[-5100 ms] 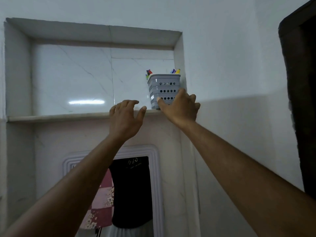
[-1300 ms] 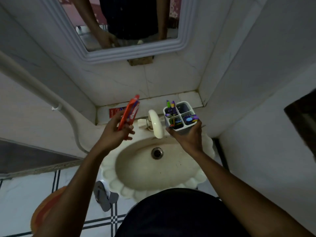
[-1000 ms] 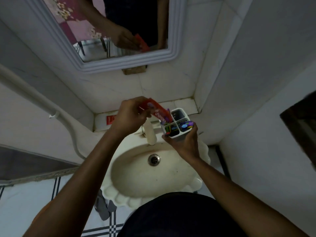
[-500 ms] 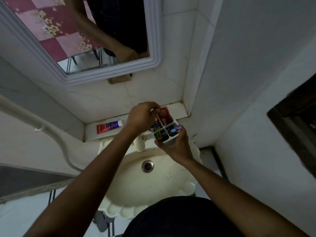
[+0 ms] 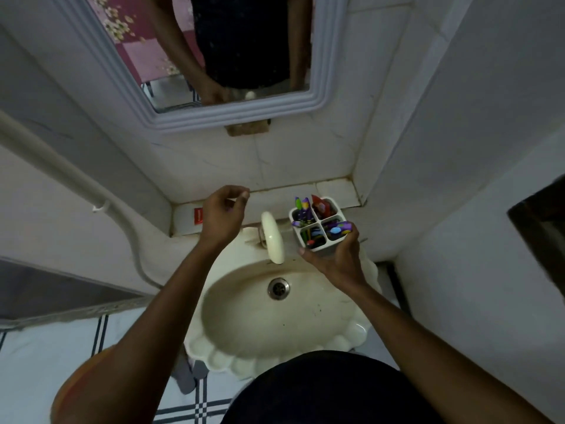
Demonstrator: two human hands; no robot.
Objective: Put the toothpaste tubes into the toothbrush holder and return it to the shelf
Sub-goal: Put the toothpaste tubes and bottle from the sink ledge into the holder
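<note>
My right hand grips a grey four-compartment toothbrush holder from below, over the right side of the sink. A red toothpaste tube stands in its far right compartment; toothbrushes fill the other compartments. My left hand hovers over the ledge behind the sink, fingers loosely curled with nothing in them. Under that hand lies a second toothpaste tube; only its red end shows on the ledge.
A cream scalloped sink with a drain lies below. A cream tap stands between my hands. A framed mirror hangs above, a white pipe runs down the left wall, and walls close in at the right.
My left hand let go of the red tube in the holder's far right compartment and moved left over the ledge. The holder stays in my right hand.
</note>
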